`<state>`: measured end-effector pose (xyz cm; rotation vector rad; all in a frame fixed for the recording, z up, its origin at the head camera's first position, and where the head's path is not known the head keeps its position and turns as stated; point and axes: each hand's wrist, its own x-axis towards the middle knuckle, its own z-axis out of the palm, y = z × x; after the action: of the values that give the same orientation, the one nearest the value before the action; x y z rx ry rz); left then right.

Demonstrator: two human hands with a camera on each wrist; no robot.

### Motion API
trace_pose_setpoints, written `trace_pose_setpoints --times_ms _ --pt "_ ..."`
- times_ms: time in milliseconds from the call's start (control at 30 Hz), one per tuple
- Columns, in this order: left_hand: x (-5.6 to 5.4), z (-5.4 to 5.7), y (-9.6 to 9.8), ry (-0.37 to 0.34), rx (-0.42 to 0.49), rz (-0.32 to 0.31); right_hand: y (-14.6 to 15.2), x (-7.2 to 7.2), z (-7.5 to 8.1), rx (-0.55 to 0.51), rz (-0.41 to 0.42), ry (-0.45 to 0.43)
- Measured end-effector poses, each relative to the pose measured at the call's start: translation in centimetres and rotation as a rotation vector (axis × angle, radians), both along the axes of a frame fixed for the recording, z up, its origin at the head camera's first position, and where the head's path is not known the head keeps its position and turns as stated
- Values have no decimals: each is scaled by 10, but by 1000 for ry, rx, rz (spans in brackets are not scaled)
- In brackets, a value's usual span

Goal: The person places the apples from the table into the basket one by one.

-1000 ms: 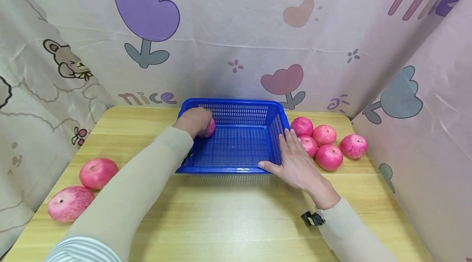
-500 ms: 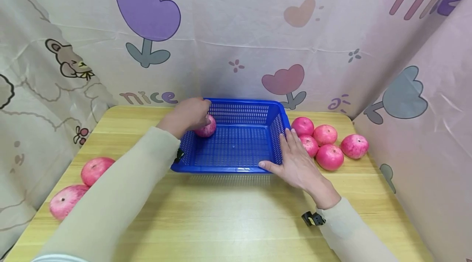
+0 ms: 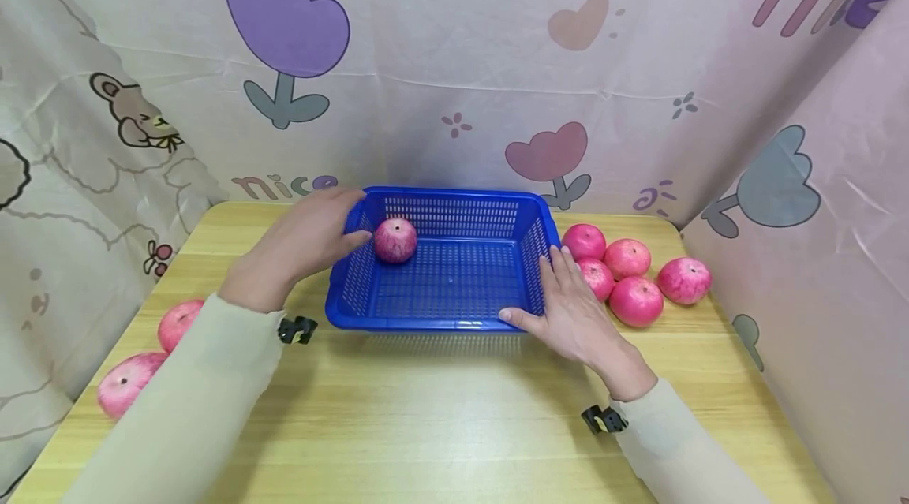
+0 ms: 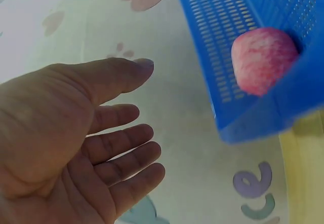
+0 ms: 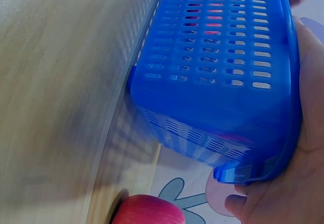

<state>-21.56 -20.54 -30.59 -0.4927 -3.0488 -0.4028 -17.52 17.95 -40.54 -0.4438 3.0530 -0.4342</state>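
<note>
A blue plastic basket (image 3: 419, 325) with slotted walls stands at the back of the table. One pink-red apple (image 3: 395, 240) sits inside it, near the left wall. My left hand (image 3: 298, 244) hovers beside the basket's left rim, holding nothing; in the left wrist view its fingers (image 4: 121, 160) are spread loosely, apart from the basket. My right hand (image 3: 571, 311) rests over the basket's front right corner, fingers straight on the right rim and thumb at the front rim. In the right wrist view the palm (image 5: 304, 168) lies along the rim.
Several apples (image 3: 636, 301) cluster on the table right of the basket. Two more apples (image 3: 131, 382) lie at the left, partly hidden behind my left sleeve (image 3: 206, 386). A printed curtain (image 3: 440, 39) closes off the back and both sides of the wooden table (image 3: 426, 425).
My left hand has let go of the apple in the basket and drawn back to the left, out over the rim. The right hand stays at the basket's corner.
</note>
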Motion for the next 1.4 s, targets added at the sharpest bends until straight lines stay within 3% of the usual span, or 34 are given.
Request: trace_pose_setpoints --times_ms 367,633,833,1067,1400 --pt "36 -4 -56 29 18 142 0 1 -2 0 -10 -10" --pt "62 -23 -98 39 34 232 -1 0 -2 1 -3 2" --pt "78 -40 -123 45 69 254 0 -1 -2 0 1 -2" --pt "88 -58 -149 -15 55 308 1 -1 -1 -9 -3 -17" --pt "87 -79 -181 -185 -37 331 1 -1 -2 -8 1 1"
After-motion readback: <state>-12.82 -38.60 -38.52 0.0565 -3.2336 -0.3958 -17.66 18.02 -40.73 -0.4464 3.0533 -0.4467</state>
